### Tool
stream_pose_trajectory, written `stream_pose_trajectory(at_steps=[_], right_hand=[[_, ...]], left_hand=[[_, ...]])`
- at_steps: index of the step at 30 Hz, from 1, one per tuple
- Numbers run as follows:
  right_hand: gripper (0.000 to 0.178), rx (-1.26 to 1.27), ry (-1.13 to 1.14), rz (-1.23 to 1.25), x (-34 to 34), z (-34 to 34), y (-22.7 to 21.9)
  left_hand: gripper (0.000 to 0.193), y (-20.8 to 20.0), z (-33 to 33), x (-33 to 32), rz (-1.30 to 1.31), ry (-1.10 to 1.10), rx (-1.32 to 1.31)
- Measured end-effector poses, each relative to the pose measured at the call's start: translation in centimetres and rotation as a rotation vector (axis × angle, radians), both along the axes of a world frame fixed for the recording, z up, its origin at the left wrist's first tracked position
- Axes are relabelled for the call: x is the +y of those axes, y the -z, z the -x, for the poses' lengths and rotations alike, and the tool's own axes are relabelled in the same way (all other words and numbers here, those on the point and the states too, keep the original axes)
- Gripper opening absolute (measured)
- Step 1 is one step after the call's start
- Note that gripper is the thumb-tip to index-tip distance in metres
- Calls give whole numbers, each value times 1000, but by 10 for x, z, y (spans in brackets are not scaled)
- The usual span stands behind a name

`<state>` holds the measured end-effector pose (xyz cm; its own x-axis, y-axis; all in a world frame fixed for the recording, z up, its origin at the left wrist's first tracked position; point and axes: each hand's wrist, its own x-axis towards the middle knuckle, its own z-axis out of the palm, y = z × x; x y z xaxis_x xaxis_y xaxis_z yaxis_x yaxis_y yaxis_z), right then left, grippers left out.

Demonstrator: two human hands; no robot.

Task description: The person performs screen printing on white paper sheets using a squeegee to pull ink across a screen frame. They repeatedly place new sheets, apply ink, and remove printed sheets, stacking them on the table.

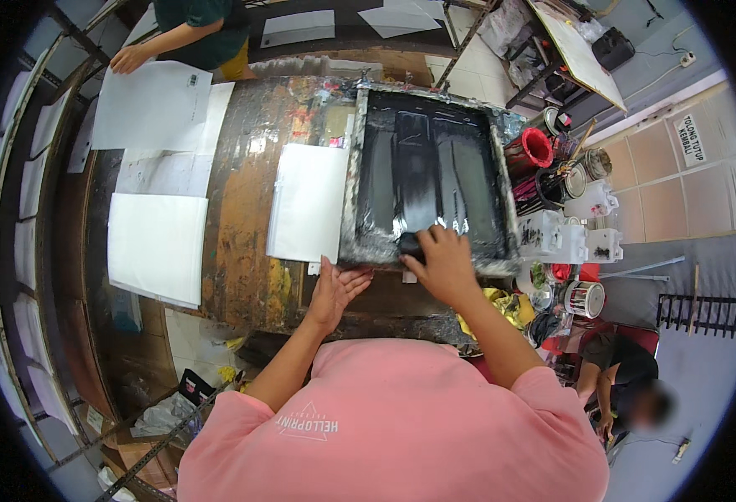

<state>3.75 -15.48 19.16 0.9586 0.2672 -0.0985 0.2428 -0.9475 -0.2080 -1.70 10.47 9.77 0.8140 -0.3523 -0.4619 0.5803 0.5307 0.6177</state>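
Observation:
A screen-printing frame (354,176) lies on the worktable, its mesh (418,151) smeared with wet black ink in long streaks. At the frame's near edge my right hand (445,261) is closed around a dark, ink-covered squeegee (410,244), partly hidden by the fingers. My left hand (333,294) is open, palm turned up and fingers stretched out, by the frame's near left corner. Its fingertips are close to the frame's underside; whether they touch it I cannot tell. White sheets (308,202) lie against the frame's left side.
More white paper (157,247) lies on the stained worktable (247,201) at the left. Another person's hand (130,58) holds a large sheet (152,105) at the far left. Ink cans, a red tub (535,149) and plastic containers crowd the right. A seated person (615,376) is at lower right.

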Motion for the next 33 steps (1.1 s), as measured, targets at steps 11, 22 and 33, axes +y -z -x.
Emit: stream_pose_trajectory(at_steps=[11,22,33], right_hand=[[41,-714,41,-10,3,-91,-116],[44,-713,47,-91,-2,-132,-152],[48,-767,54,-122,0,-135,-157]], left_hand=[[100,-22,-47,8,-1531,365,-705],[120,75,-8,38,-1961,507,-433],[83,-21,-68,11,-1622,-241,-782]])
